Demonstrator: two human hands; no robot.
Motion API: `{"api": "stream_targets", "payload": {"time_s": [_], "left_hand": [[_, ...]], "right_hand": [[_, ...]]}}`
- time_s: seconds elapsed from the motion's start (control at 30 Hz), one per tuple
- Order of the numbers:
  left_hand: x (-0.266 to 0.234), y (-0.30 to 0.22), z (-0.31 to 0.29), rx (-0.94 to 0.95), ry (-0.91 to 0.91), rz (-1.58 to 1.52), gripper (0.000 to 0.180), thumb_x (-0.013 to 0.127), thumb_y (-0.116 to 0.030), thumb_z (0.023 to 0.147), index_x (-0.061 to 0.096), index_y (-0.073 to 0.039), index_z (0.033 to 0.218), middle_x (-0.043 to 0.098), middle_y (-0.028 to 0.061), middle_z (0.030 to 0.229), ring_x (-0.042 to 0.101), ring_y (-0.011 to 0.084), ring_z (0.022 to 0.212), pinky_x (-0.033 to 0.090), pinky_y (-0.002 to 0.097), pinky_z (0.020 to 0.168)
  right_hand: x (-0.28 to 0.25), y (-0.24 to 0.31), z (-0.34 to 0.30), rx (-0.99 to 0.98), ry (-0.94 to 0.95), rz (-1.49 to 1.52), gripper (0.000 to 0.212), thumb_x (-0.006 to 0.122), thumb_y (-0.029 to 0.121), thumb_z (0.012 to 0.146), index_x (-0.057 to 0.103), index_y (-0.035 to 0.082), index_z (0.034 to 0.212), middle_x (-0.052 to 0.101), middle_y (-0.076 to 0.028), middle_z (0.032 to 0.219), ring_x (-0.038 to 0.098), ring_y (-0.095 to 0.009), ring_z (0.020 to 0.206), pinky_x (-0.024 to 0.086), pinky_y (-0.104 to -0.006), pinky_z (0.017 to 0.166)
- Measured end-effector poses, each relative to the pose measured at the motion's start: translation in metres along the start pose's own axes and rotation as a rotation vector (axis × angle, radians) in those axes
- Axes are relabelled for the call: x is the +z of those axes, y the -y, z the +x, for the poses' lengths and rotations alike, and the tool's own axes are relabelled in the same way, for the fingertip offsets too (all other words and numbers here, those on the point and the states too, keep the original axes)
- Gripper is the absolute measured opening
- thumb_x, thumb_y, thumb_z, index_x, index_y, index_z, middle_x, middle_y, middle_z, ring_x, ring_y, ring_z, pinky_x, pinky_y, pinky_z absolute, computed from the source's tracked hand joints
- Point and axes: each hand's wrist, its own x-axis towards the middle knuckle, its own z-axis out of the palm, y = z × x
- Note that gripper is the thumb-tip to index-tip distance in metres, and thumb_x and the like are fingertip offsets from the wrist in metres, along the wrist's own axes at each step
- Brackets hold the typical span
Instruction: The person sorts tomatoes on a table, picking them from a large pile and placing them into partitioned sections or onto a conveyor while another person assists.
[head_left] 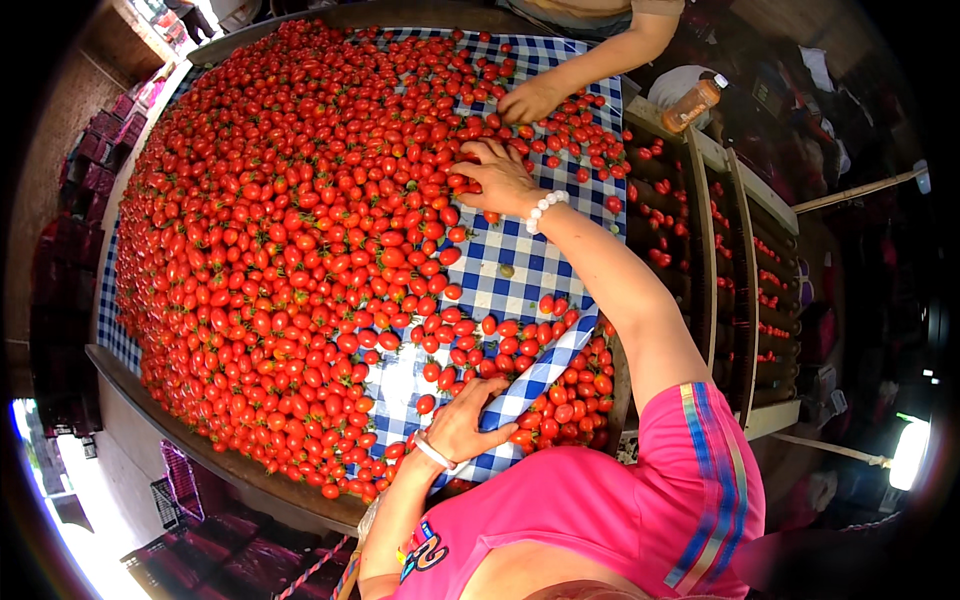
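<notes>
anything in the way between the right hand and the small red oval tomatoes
Nothing visible: the bare right hand is at the edge of the small red oval tomatoes. Another person's bare hand is beyond it, not between them.

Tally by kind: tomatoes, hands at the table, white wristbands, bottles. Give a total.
Left hand and right hand: 2
Co-worker's hand: 1
White wristbands (beaded bracelet, plain bangle): 2
Bottle: 1
Tomatoes: too many to count
Total without tomatoes: 6
</notes>
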Motion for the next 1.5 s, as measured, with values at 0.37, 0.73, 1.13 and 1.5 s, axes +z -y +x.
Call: {"api": "stream_targets", "payload": {"time_s": [0.37, 0.73, 1.13, 1.5], "left_hand": [[-0.002, 0.004, 0.0, 0.003, 0.029, 0.014, 0.062, 0.077, -0.032, 0.079, 0.053, -0.004, 0.129, 0.058, 0.0167, 0.122, 0.062, 0.0325, 0.108, 0.052, 0.0398, 0.09], [-0.005, 0.01, -0.001, -0.042, -0.013, -0.064, 0.043, 0.064, -0.035, 0.095, 0.057, -0.004, 0.124, 0.06, 0.0139, 0.101, 0.062, 0.0293, 0.094, 0.05, 0.0394, 0.082], [0.001, 0.017, -0.006, 0.032, -0.126, 0.065, 0.035, 0.061, -0.03, 0.096, 0.058, -0.006, 0.122, 0.06, 0.0118, 0.097, 0.064, 0.0285, 0.091, 0.052, 0.0395, 0.078], [0.005, 0.018, -0.003, 0.049, -0.145, 0.11, 0.033, 0.062, -0.027, 0.095, 0.059, -0.007, 0.121, 0.061, 0.0109, 0.097, 0.064, 0.0286, 0.092, 0.052, 0.0392, 0.078]], "right_hand": [[-0.021, -0.148, -0.095, 0.507, -0.078, -0.096, 0.034, 0.061, 0.029, 0.089, 0.064, 0.016, 0.121, 0.051, -0.009, 0.133, 0.048, -0.032, 0.126, 0.041, -0.0513, 0.101], [0.006, 0.099, -0.052, -0.441, -0.081, 0.265, 0.038, 0.074, 0.021, 0.08, 0.065, 0.012, 0.116, 0.054, -0.011, 0.133, 0.045, -0.034, 0.129, 0.038, -0.0549, 0.106], [0.031, 0.076, -0.029, -0.341, -0.186, -0.162, 0.02, 0.064, 0.028, 0.088, 0.072, 0.013, 0.098, 0.056, -0.006, 0.129, 0.037, -0.026, 0.135, 0.035, -0.0613, 0.102], [0.018, -0.015, -0.021, 0.113, -0.446, -0.154, 0.041, 0.067, 0.017, 0.083, 0.062, 0.015, 0.124, 0.05, -0.007, 0.139, 0.042, -0.035, 0.13, 0.037, -0.061, 0.1]]}}
